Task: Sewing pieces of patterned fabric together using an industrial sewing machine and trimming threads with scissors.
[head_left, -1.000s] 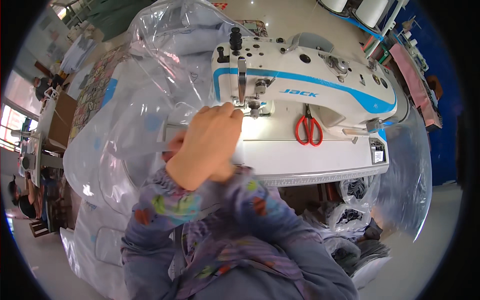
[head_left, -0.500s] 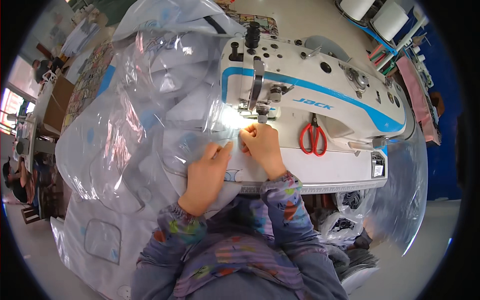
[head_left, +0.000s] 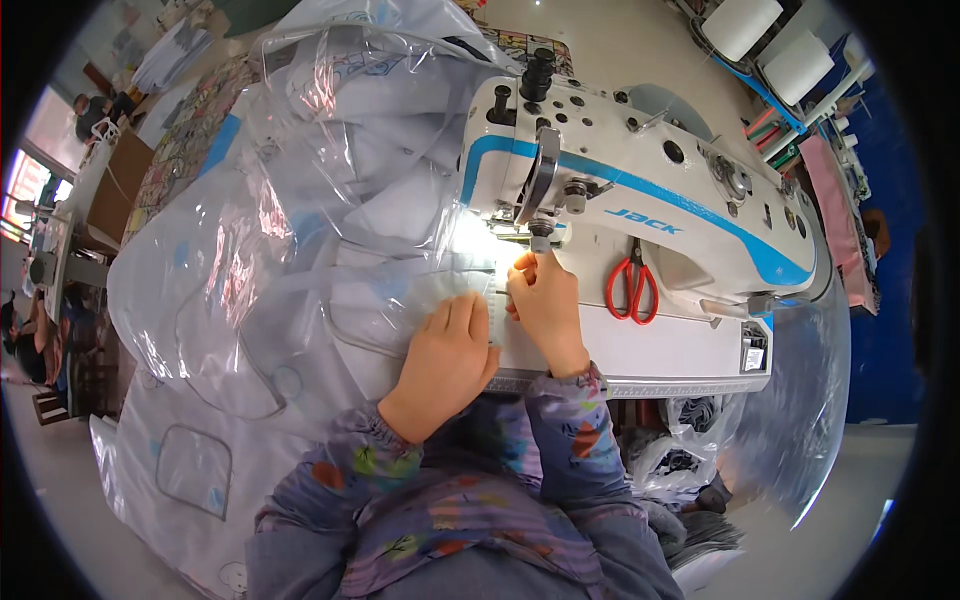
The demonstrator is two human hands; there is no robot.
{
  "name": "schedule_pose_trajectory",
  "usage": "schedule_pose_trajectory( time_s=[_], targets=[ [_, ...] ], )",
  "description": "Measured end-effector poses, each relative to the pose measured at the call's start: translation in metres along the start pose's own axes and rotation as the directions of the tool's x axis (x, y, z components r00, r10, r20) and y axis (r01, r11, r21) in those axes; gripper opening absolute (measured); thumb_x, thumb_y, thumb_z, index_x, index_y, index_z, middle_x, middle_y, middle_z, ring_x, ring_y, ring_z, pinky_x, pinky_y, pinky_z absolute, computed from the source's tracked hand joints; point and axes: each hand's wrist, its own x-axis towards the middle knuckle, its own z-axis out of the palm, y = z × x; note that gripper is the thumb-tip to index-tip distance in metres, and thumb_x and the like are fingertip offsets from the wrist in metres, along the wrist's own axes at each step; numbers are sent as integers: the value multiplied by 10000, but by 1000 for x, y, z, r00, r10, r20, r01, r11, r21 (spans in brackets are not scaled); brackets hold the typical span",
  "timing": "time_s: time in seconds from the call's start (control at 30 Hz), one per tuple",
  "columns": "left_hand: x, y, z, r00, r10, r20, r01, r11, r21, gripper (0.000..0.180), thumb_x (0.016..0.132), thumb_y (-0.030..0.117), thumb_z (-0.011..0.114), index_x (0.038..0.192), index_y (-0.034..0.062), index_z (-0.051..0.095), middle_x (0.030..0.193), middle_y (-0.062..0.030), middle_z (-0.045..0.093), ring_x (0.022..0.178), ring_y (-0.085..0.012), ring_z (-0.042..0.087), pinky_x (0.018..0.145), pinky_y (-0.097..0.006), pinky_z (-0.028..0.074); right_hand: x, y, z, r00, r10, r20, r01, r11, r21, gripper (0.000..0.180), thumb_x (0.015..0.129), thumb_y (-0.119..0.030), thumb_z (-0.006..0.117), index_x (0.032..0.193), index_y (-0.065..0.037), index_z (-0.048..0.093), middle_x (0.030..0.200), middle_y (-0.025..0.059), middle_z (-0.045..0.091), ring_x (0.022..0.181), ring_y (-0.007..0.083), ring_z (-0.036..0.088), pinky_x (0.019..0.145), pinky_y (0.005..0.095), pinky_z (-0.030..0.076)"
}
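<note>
A clear plastic sheet [head_left: 375,300] with pale blue prints lies across the bed of a white and blue sewing machine [head_left: 690,215]. My left hand [head_left: 447,355] rests on the sheet with its fingers stretched out side by side. Just right of the sheet's edge, below the lit needle area, my right hand [head_left: 550,305] is closed, thumb and fingers curled together. What those fingertips hold is hidden. Red-handled scissors [head_left: 632,292] lie on the machine bed to the right of that hand.
More plastic sheeting [head_left: 220,290] piles up on the left and hangs over the front. White thread cones [head_left: 740,28] stand at the far right. Bags of dark scraps [head_left: 675,460] sit under the table's right side. A person [head_left: 95,115] is at the far left.
My left hand has slid right and a little nearer to me, its fingers flatter now. My right hand stays closed by the needle. The whole view has shifted slightly.
</note>
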Motion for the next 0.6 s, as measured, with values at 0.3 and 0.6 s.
schedule_pose_trajectory(
  time_s=[0.3, 0.6],
  targets=[
    [13, -3, 2, 1000, -12, 19, 8, 979, 203, 428, 812, 65, 687, 1220, -58, 658, 1103, -96, 605, 931, -238, 638, 751, -332, 593, -6, 7, -2, 864, -488, 122, 490, 763, -422, 274, 970, -122, 654, 1216, -152, 770, 918, 123, 670, 725, 333, 712, 641, 450, 587],
    [19, -11, 8, 999, -18, 41, 14, 994, 108, 469, 802, 7, 672, 1264, -65, 633, 1335, -176, 654, 918, -298, 653, 793, -382, 591, -2, 4, 3, 869, -480, 116, 470, 731, -495, 253, 951, -125, 667, 1177, -150, 778, 917, 107, 691, 723, 330, 718, 626, 446, 587]
  ],
)
